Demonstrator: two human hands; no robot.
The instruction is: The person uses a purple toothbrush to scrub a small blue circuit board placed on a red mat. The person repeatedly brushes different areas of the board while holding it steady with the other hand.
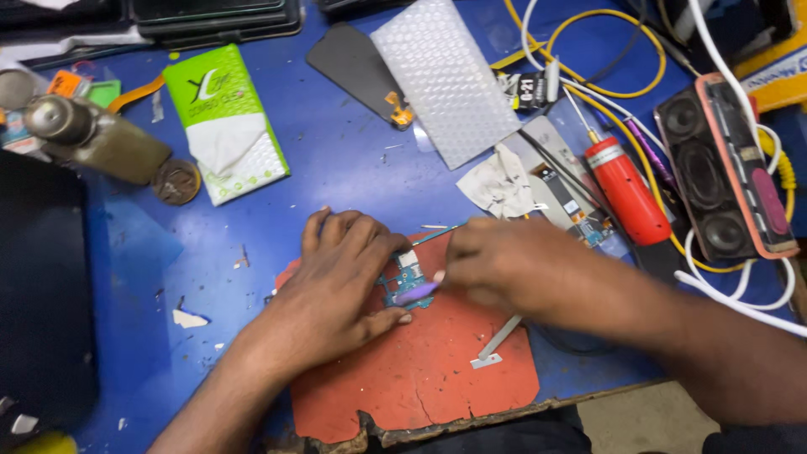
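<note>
Nearest me lies the cracked red mat [420, 370] at the front edge of the blue worktop [336, 168], with a small bent metal strip [496, 343] resting on it. On the mat my left hand [336, 290] lies flat, fingers spread, pressing down the small teal circuit board [402, 282] — the board sits between my two hands. My right hand [513, 265] has its grip pinched on a purple-tipped tool [419, 292], whose tip touches the board. Beyond them, a crumpled white wipe [500, 185] and a red cylindrical tool [626, 189] lie to the right, beside a black speaker with an orange rim [723, 168]. Farther back sit a green-and-white packet [225, 122], a sheet of bubble wrap [445, 80] and yellow cables [588, 80].
</note>
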